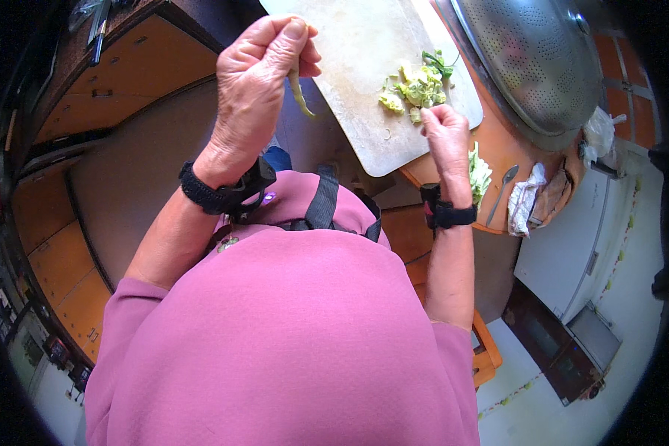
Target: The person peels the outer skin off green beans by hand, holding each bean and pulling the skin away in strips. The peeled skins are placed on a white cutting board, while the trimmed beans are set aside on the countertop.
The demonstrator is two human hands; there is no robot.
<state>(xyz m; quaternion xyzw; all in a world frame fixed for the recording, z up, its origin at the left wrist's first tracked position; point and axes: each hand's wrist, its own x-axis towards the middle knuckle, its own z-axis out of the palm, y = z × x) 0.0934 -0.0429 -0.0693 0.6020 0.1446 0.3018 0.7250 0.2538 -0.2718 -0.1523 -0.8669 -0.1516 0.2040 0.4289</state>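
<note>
My left hand [265, 69] is raised beside the left edge of a white cutting board [362, 33]. It pinches a thin, pale green vegetable strip [298, 95], whose tapered end hangs below the fingers; the rest is hidden in the grip. Over the board's right side, my right hand [447, 139] has thumb and fingertips drawn together at a small cut vegetable piece [415, 115]. Just above it lies a loose heap of chopped light-green vegetable [421, 83], with a darker green leafy bit [437, 62] at its far edge.
A large perforated metal colander [535, 61] stands right of the board on an orange-brown wooden table [493, 145]. Shredded pale greens [478, 173], a metal spoon [503, 192] and a crumpled white cloth [527, 200] lie near its edge. Orange cabinets [128, 78] stand at the left.
</note>
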